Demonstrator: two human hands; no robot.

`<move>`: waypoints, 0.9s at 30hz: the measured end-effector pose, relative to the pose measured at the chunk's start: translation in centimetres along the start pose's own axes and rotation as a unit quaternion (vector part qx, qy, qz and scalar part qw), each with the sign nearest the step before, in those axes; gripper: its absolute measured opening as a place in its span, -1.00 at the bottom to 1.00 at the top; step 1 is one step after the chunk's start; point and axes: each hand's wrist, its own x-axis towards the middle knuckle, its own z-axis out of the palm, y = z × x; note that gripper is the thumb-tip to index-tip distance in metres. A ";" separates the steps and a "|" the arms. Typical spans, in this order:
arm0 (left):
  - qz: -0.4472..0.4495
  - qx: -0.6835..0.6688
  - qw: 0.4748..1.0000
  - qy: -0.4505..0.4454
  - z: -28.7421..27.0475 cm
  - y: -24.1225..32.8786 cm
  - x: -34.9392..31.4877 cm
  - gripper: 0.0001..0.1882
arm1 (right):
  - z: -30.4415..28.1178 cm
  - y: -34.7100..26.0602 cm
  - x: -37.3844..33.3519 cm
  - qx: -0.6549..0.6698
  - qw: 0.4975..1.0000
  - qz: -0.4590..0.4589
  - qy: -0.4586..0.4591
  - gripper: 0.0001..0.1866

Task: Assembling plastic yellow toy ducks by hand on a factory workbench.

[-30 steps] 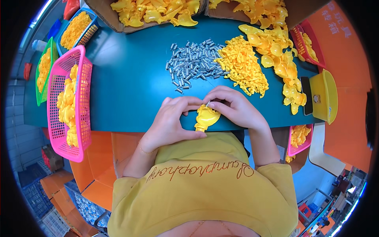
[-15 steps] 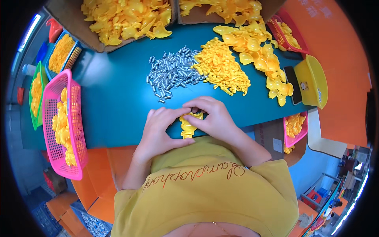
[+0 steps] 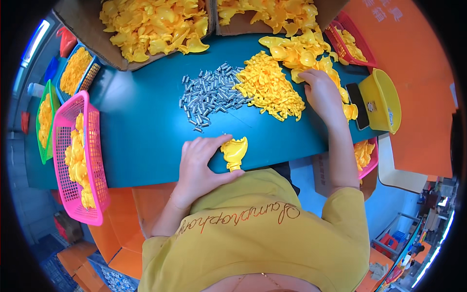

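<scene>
Left hand (image 3: pixel 198 164) grips yellow piece (image 3: pixel 234 151), neck (image 3: pixel 234 166) and long axis bodyward.

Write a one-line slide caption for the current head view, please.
Left grip holding a yellow plastic piece near the edge of the teal table, right grip at the strewn yellow shells.

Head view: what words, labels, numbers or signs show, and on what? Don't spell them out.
Shirt: one line of red cursive, upside down here; not copied.
Orange panel: pale characters near its top; not copied.
Yellow bin: small markings, too small to read.
Brown box: faint print, too blurred.
</scene>
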 end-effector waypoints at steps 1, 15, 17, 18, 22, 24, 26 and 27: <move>-0.011 0.008 1.000 -0.009 0.0 0.1 0.0 -0.19 | 0.4 0.3 0.2 -0.037 0.999 0.004 -0.026 -0.79; -0.009 0.020 0.999 0.038 0.8 -0.5 -0.4 -0.19 | -2.3 -9.9 -6.8 0.286 0.947 -0.070 -0.125 -0.76; 0.002 0.018 0.999 0.033 0.8 -0.3 -0.2 -0.19 | -0.5 -10.3 -7.8 0.318 0.935 -0.084 -0.131 -0.73; 0.000 0.019 0.999 0.035 0.8 -0.3 -0.2 -0.19 | 0.2 -10.3 -8.1 0.338 0.927 -0.085 -0.139 -0.71; -0.007 0.018 0.999 0.036 0.8 -0.3 -0.3 -0.18 | -0.1 -10.1 -8.1 0.348 0.916 -0.119 -0.157 -0.65; -0.006 0.018 0.999 0.039 0.8 -0.4 -0.4 -0.17 | 0.2 -9.9 -8.1 0.344 0.914 -0.137 -0.164 -0.59; -0.007 0.017 0.999 0.035 0.8 -0.4 -0.4 -0.17 | 0.7 -9.8 -8.2 0.350 0.912 -0.120 -0.174 -0.61; -0.007 0.017 0.999 0.036 0.8 -0.5 -0.4 -0.17 | 0.9 -9.7 -8.2 0.356 0.910 -0.104 -0.183 -0.63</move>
